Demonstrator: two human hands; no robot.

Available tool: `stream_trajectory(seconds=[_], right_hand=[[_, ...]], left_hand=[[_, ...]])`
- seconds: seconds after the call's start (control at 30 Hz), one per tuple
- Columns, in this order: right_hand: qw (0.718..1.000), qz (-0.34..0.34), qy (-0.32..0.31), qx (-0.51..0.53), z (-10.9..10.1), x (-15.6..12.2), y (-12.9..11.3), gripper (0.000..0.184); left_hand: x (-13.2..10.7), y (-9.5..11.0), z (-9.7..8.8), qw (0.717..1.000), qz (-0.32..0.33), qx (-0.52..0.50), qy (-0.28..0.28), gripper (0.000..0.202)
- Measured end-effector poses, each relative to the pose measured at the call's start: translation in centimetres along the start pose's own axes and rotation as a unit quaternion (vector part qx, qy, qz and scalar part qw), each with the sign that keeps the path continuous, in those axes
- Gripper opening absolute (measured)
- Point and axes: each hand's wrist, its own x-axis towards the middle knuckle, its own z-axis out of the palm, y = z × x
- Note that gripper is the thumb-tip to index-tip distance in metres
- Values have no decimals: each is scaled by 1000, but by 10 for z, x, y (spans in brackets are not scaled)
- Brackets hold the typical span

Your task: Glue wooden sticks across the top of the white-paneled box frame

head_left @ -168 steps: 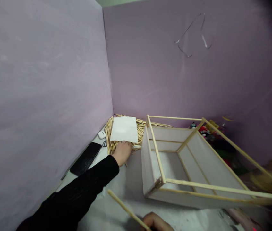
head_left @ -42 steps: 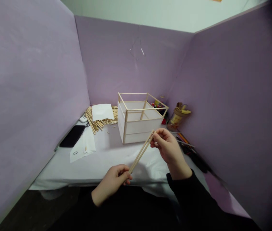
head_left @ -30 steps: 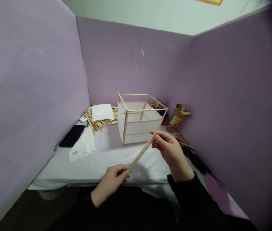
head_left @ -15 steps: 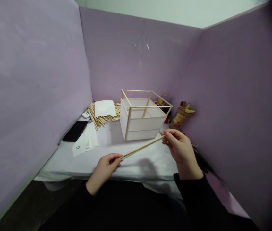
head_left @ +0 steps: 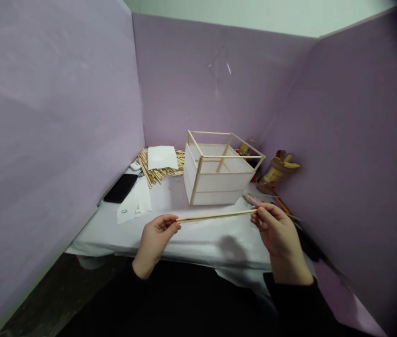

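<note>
Two thin wooden sticks (head_left: pixel 217 216), lying side by side, stretch between my hands above the near part of the table. My left hand (head_left: pixel 157 238) pinches their left ends between thumb and fingers. At the other end, my right hand (head_left: pixel 280 236) grips them the same way. Behind the sticks stands a box-shaped frame (head_left: pixel 219 182) of wooden sticks, its lower sides covered in white sheet and its upper part bare. The sticks are apart from this frame.
A heap of loose sticks (head_left: pixel 154 175) lies at the back left under a white sheet (head_left: pixel 162 157). Left of it are a black phone (head_left: pixel 120 188) and a paper piece (head_left: pixel 133 206). A brownish holder (head_left: pixel 276 171) stands at right. Purple panels (head_left: pixel 198 84) enclose the table.
The sticks have gone from slanting up rightward to nearly level, as my right hand lowered and my left rose slightly. The whole view has shifted, placing the frame farther right.
</note>
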Motion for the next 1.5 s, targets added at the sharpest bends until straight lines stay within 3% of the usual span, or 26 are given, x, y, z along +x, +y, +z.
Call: stream_trajectory(seconds=[0.23,0.7,0.9,1.17,1.27,1.5], right_hand=[[999,28,8,42,-3,-7,-1,32],[1000,-18,-2,25,2,-12,1,24],[999,-48,9,12,3,-16,1,22],[997,-76,1,12,4,-23,-3,16],[995,-97,0,1,4,-25,-2,15],[991,-133,6,-19,3,-29,0,12]], left_hand=[[-4,4,0,999,26,24,-1,31],[2,6,-1,999,-30,-41,2,35],[2,2,-11,997,69,19,14,25],[-3,7,-19,968,239,71,21,5],[-1,4,-19,966,254,54,15,3],[4,-6,-23,975,222,12,11,9]])
